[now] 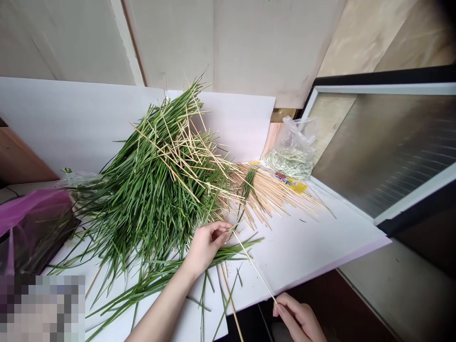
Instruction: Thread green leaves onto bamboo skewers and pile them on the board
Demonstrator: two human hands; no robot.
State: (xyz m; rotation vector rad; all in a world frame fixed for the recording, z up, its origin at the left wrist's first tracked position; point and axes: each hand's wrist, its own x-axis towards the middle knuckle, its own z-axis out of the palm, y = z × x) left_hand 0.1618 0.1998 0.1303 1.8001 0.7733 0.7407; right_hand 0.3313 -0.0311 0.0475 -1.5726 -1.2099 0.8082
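A thin wooden stick [254,263] runs between my hands, slanting down to the right. My left hand [212,240] is closed in a pinch at its upper end, where a short piece of green leaf also shows. My right hand [297,316] pinches the lower end, past the table's front edge. Beneath my left hand and wrist lie loose long green leaves [160,275]. Behind it rises a large heap of green leaves [142,190], with scattered sticks on top. A spread of wooden sticks [270,192] lies to the right of the heap, with a small green bundle [247,183] on it.
A clear plastic bag with pale green pieces [290,159] stands at the back right, beside a framed glass panel [388,147]. A purple bag [35,213] is at the left. The white tabletop [306,247] ends in front of me.
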